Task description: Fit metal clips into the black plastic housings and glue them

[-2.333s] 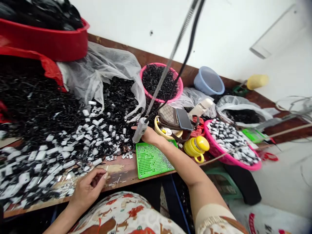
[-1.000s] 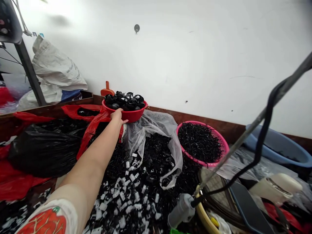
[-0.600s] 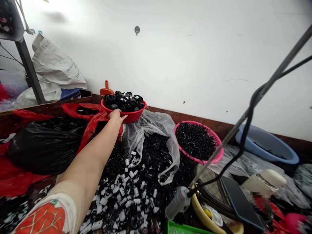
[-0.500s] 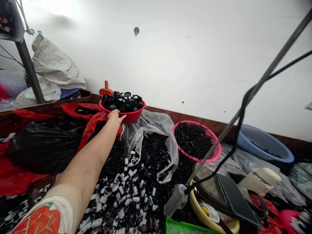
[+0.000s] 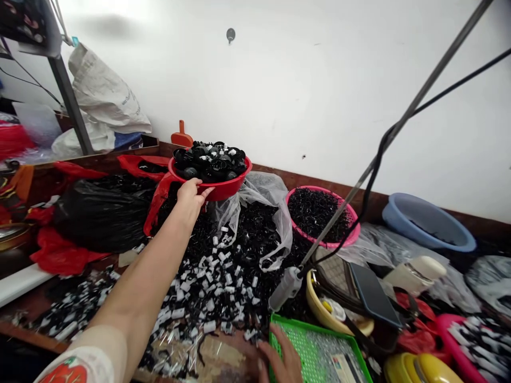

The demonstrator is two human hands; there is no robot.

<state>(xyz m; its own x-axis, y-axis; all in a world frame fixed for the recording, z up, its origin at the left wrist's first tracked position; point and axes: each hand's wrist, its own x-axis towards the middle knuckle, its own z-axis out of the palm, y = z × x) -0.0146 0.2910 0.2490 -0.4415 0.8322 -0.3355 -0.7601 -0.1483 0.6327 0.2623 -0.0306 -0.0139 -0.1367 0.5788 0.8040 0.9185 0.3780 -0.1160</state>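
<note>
My left hand [image 5: 190, 194] reaches far across the table, and its fingers are closed on the near rim of a red bowl [image 5: 230, 187]. The bowl is heaped with black parts [image 5: 209, 158] and sits on top of a pile at the back. At the bottom edge my right hand [image 5: 279, 363] lies with its fingers spread on the near corner of a green perforated tray [image 5: 315, 348]; it holds nothing. A spread of small black and white parts [image 5: 211, 271] covers the table between the two hands.
A powered screwdriver [image 5: 284, 287] hangs on a cable over the tray. Behind it are a pink basket [image 5: 348, 235] of black parts, a blue basin [image 5: 427, 223], a clear plastic bag [image 5: 263, 199], a yellow bowl with a phone [image 5: 372, 295], and black bags [image 5: 104, 213] on the left.
My left hand has left the table's front edge and taken hold of the red bowl's rim; the bowl now looks slightly raised and nearer. My right hand has let go of the screwdriver and rests on the green tray.
</note>
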